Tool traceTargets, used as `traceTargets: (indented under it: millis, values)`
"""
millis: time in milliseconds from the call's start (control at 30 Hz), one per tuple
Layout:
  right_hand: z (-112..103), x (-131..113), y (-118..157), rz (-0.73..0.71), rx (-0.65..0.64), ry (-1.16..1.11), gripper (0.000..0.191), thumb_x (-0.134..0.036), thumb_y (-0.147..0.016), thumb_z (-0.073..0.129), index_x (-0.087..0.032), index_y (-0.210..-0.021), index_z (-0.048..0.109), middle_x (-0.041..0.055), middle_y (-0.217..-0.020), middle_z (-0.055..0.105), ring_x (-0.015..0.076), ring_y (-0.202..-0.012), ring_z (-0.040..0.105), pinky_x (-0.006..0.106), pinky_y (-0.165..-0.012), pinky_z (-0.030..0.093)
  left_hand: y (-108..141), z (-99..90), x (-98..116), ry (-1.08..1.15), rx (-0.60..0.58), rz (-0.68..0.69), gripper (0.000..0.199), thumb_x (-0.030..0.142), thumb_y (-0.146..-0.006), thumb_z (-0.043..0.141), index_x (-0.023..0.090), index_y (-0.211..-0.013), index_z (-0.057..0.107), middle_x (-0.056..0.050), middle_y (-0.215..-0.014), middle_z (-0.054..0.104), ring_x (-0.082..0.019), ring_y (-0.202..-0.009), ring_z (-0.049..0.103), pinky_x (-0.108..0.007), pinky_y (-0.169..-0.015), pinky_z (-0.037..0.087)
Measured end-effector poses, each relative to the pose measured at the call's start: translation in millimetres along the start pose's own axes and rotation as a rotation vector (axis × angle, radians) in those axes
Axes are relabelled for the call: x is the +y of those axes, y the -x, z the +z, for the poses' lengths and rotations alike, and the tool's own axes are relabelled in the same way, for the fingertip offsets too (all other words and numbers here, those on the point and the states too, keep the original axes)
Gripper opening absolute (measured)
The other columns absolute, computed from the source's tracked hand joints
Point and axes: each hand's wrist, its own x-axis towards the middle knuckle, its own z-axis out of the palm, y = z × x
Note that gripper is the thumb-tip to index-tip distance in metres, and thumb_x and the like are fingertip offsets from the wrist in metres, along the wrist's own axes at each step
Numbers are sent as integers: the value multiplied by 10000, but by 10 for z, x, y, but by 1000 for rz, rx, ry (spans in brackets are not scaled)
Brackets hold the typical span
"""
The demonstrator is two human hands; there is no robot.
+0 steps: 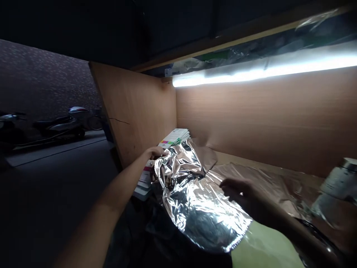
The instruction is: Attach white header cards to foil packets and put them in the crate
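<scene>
A crinkled, shiny silver foil sheet (195, 197) lies spread across the front of the worktop, its lower edge hanging over. My left hand (156, 152) is closed on the foil's upper left edge, next to a stack of printed cards or leaflets (175, 137). Over the foil's right part hovers my right hand (237, 190), in shadow, with loosely bent fingers and nothing visible in them; whether it touches the foil is unclear. A pale yellow-green sheet (264, 245) shows below the foil, under my right forearm.
Brownish plastic film (251, 178) covers the worktop behind. A white cylindrical container (338, 182) stands at the right. A lit tube lamp (259, 74) runs beneath the upper shelf. Wooden panels (139, 108) enclose the left and back. Parked motorbikes (61, 121) stand beyond, at left.
</scene>
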Motion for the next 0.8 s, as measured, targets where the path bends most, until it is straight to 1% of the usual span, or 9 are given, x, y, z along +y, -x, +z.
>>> traceTargets:
  millis: [100,233,367,433,533,600,633,700,800]
  values:
    - [421,-2,-557,-45,-97,-73,358,-439,-1032,494,-193,-860,690,8,-714,641,141,-623,561,245,-556,410,78,-199,-120,22,-112,-8,294,355,-989,653,150,-1200,645,-78,-1153,679,-198,-951,686,-385,-813,607]
    - [814,2,-1185,-54,-113,-72,370,-430,-1004,503,-186,-768,650,-4,-656,621,130,-597,556,232,-538,364,160,-232,-31,77,-145,133,234,338,-913,747,113,-939,693,-24,-861,693,-133,-727,654,-277,-673,562]
    - [858,-97,-1816,95,5,66,471,-500,-1015,423,-185,-753,654,41,-718,694,163,-650,640,245,-574,402,293,-95,172,111,-140,334,355,416,-725,863,92,-763,724,-24,-676,674,-131,-615,602,-247,-586,482]
    - [794,-140,-2117,185,95,122,535,-594,-1010,384,-168,-918,693,117,-906,747,226,-810,698,276,-662,457,404,33,297,89,-133,426,355,436,-724,836,98,-766,736,-27,-660,678,-136,-594,594,-249,-562,461]
    - [659,-132,-2497,343,191,212,752,-732,-905,507,-101,-1307,588,260,-1274,660,358,-1114,658,380,-835,499,628,363,530,16,-105,552,200,311,-794,736,113,-826,737,-46,-737,717,-148,-628,620,-254,-585,469]
    - [568,-63,-2673,427,165,242,935,-707,-738,743,-76,-1393,528,284,-1312,634,401,-1160,635,431,-889,507,807,693,701,-60,-79,624,113,221,-831,648,132,-831,718,-64,-797,735,-167,-675,642,-276,-632,485]
    - [525,-9,-2726,463,136,248,964,-634,-634,856,-74,-1362,563,275,-1263,663,410,-1138,644,446,-895,512,899,883,781,-103,-66,655,109,196,-842,616,141,-818,707,-75,-811,735,-182,-700,649,-299,-666,492]
    - [442,135,-2742,519,96,251,833,-422,-487,969,-98,-1197,681,235,-1112,724,413,-1070,670,460,-894,517,1077,1273,918,-187,-58,713,97,157,-825,603,150,-772,684,-102,-814,731,-228,-761,660,-365,-755,496]
    - [279,431,-2487,554,138,236,416,-224,-523,921,-156,-895,747,181,-946,745,403,-1018,686,453,-890,503,1285,1750,1041,-428,-66,884,63,105,-747,655,160,-773,672,-108,-811,732,-280,-841,677,-431,-846,485]
